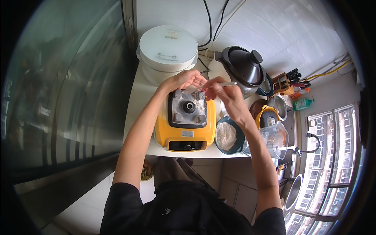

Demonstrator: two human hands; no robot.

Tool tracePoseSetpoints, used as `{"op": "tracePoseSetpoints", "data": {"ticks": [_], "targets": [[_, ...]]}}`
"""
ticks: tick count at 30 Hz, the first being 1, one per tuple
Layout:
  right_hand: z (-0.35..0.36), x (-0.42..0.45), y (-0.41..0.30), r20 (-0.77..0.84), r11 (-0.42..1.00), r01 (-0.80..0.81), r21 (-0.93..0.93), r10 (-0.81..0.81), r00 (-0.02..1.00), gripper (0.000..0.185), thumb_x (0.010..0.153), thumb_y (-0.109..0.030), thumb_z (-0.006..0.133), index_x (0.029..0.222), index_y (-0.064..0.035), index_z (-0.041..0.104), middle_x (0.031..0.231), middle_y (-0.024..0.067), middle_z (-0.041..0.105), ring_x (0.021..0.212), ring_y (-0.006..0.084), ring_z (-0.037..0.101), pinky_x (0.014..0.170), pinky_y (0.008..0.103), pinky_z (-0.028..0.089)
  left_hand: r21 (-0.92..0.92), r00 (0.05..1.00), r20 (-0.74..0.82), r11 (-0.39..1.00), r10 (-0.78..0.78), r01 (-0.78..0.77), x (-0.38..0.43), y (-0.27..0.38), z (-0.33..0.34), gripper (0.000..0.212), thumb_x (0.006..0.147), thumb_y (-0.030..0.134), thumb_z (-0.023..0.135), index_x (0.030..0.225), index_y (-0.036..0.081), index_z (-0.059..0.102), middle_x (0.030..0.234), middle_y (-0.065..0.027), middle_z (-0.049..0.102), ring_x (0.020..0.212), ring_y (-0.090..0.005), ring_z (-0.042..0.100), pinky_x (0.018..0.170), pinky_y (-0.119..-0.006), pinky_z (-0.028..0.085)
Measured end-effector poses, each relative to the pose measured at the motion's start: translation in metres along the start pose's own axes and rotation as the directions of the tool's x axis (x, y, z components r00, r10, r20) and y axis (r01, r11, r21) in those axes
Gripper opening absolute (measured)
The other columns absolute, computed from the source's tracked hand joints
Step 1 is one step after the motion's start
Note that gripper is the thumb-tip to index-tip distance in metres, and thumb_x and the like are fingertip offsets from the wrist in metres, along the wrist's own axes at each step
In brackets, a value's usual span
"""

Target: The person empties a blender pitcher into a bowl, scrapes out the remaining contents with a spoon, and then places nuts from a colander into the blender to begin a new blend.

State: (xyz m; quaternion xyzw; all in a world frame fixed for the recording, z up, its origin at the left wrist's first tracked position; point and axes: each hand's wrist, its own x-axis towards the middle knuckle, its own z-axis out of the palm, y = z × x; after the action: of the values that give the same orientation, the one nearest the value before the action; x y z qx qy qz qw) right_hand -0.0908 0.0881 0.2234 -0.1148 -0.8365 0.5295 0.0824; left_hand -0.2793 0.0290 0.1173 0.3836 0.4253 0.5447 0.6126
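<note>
A yellow blender base (185, 138) stands on the counter before me, with white powder over its top plate and around the drive socket. My right hand (224, 94) holds a white-handled utensil (227, 84); its far end lies by my left hand and is hard to make out. Just beyond the plate's back edge, my left hand (189, 79) is cupped with its palm up, fingers towards the right; whether powder lies in it I cannot tell. To the right of the base, a dark teal bowl (218, 146) contains white flour (226, 135).
Behind the base stands a white round appliance (168, 48). A black lidded pot (243, 66), a knife block (280, 83) and a green pump bottle (302, 104) are at the right. A clear blender jug (271, 142) lies beside the bowl. The counter's front edge (199, 154) is near my body.
</note>
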Motion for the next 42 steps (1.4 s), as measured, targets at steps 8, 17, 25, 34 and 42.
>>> {"op": "tracePoseSetpoints", "data": {"ticks": [8,17,25,34,42], "targets": [[-0.003,-0.016,0.002,-0.028,1.0,-0.028,0.007,0.028,0.999,0.039,0.096,-0.034,0.045,0.095,0.0025,0.059,0.077,0.0076,0.061,0.075,0.0137,0.06,0.071,0.0271,0.049,-0.065,0.993,0.12,0.997,-0.02,0.028,0.002,-0.001,-0.005,0.054,0.088,0.029,0.027,0.113,-0.009,0.056,0.106,-0.0178,0.062,0.099,-0.023,0.06,0.094,-0.032,0.044],[-0.002,-0.024,0.007,-0.076,0.998,0.03,-0.062,-0.035,0.997,0.037,0.096,-0.032,0.044,0.095,0.002,0.059,0.074,0.0075,0.061,0.071,0.0143,0.06,0.069,0.0278,0.048,-0.035,0.995,0.095,0.999,-0.033,0.037,0.0,0.005,0.002,0.053,0.088,0.028,0.026,0.112,-0.008,0.056,0.108,-0.0187,0.062,0.101,-0.0234,0.06,0.094,-0.031,0.045],[0.011,-0.012,-0.007,-0.187,0.974,0.071,-0.217,-0.113,0.976,0.027,0.094,-0.022,0.05,0.098,0.0031,0.059,0.067,0.0111,0.061,0.063,0.0162,0.061,0.063,0.0289,0.048,-0.063,0.998,0.051,0.997,-0.038,0.041,0.004,-0.004,-0.004,0.054,0.09,0.033,0.028,0.114,-0.007,0.055,0.105,-0.0149,0.063,0.098,-0.0193,0.06,0.09,-0.03,0.046],[0.032,0.004,-0.021,0.03,0.743,0.246,-0.623,-0.291,0.956,0.015,0.085,-0.004,0.056,0.098,0.0022,0.06,0.073,0.0172,0.061,0.062,0.0306,0.06,0.058,0.0337,0.047,-0.056,0.997,0.061,0.998,-0.036,0.039,0.012,-0.016,-0.014,0.052,0.091,0.031,0.028,0.117,-0.007,0.053,0.111,-0.0158,0.06,0.101,-0.0194,0.059,0.092,-0.031,0.045],[0.022,-0.024,-0.024,-0.036,0.879,0.088,-0.468,-0.119,0.992,0.015,0.088,-0.01,0.056,0.097,0.0006,0.061,0.067,0.0136,0.062,0.061,0.0228,0.063,0.058,0.0315,0.048,0.017,0.99,0.14,1.0,-0.026,0.024,0.006,-0.007,-0.008,0.055,0.09,0.031,0.025,0.116,-0.007,0.055,0.113,-0.0181,0.059,0.105,-0.0218,0.058,0.097,-0.031,0.042]]}}
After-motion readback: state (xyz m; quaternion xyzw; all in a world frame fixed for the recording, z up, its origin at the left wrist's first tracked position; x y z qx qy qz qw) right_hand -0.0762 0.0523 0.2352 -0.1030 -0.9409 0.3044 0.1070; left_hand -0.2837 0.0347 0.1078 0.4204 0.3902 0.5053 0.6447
